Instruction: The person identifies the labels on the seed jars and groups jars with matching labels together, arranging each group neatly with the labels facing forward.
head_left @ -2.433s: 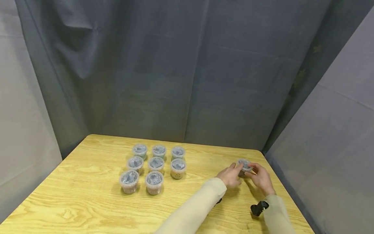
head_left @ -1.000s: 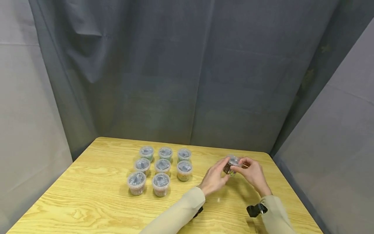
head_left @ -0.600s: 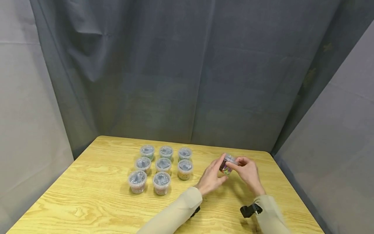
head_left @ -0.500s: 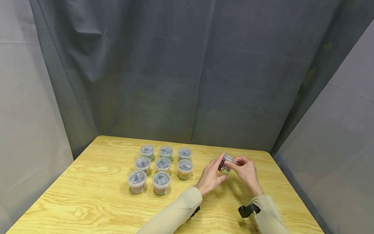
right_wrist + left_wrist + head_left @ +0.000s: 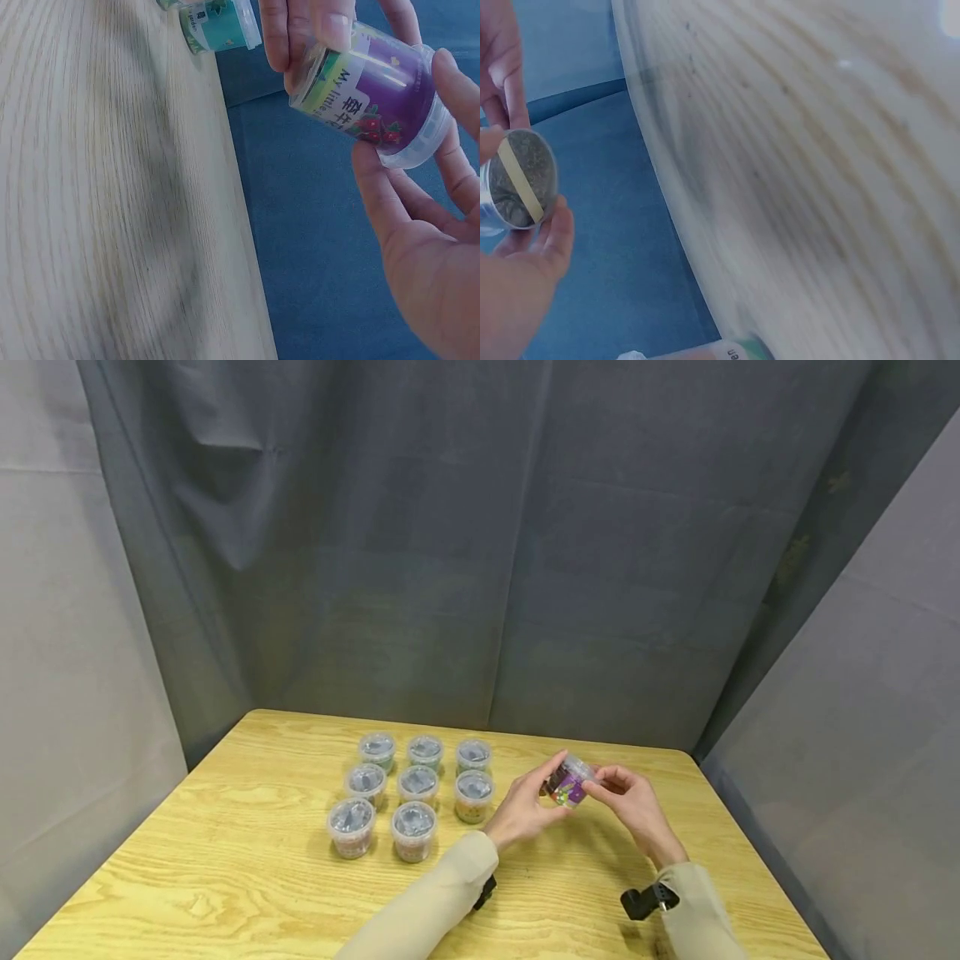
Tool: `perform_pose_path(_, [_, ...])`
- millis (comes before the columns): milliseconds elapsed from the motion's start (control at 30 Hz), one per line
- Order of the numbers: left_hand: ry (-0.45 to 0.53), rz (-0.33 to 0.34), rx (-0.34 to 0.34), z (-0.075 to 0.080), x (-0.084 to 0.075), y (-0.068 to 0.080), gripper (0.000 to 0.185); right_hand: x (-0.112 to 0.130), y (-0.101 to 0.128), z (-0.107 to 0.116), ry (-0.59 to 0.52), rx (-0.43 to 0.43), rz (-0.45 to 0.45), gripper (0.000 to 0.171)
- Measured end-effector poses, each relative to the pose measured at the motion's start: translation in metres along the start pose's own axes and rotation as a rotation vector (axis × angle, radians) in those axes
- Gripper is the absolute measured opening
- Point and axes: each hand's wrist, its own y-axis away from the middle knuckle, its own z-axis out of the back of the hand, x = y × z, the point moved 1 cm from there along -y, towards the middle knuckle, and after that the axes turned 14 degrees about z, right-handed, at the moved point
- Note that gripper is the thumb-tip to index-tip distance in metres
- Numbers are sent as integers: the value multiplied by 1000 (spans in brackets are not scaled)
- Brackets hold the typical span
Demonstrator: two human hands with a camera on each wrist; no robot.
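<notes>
Both hands hold a small clear plastic cup (image 5: 567, 779) with a purple label and a clear lid, tilted over the right part of the table. My left hand (image 5: 523, 806) grips it near the base, thumb below and fingers above. At the lid end, my right hand (image 5: 636, 810) pinches the cup between thumb and fingers. The right wrist view shows red berries and the words "My little" on the cup's label (image 5: 390, 97). In the left wrist view the cup's round bottom (image 5: 523, 180) shows dark contents and a pale strip across it.
Left of the hands, several similar lidded cups (image 5: 413, 832) stand in rows on the wooden table (image 5: 225, 860). A green-labelled cup (image 5: 217, 26) appears near the table edge in the right wrist view. A dark curtain (image 5: 375, 568) hangs behind the table, with pale side panels.
The cup has come up from the table's right side, moved left and tilted so its purple label shows. Both hands moved left with it. The standing cups keep their arrangement.
</notes>
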Motion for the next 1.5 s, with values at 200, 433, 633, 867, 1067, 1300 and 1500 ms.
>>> perform_pose_path(200, [43, 30, -19, 3, 1, 3, 83, 3, 1, -4, -25, -10, 21, 36])
perform_pose_path(433, [143, 67, -116, 4, 1, 5, 58, 7, 0, -12, -21, -97, -9, 31])
perform_pose_path(633, [225, 69, -89, 6, 4, 5, 51, 8, 0, -14, -50, -89, 17, 30])
perform_pose_path(867, [278, 125, -12, 12, 7, 8, 53, 8, 1, -13, -70, -46, 55, 31])
perform_pose_path(1067, [204, 134, -53, 13, 10, 8, 62, 11, -1, -21, -15, -74, 41, 30])
perform_pose_path(1300, [223, 103, -17, 19, 11, 8, 61, 11, -3, -21, -51, -25, 61, 33])
perform_pose_path(1500, [267, 129, 25, 24, 9, 10, 60, 9, -2, -19, -97, 45, 96, 37])
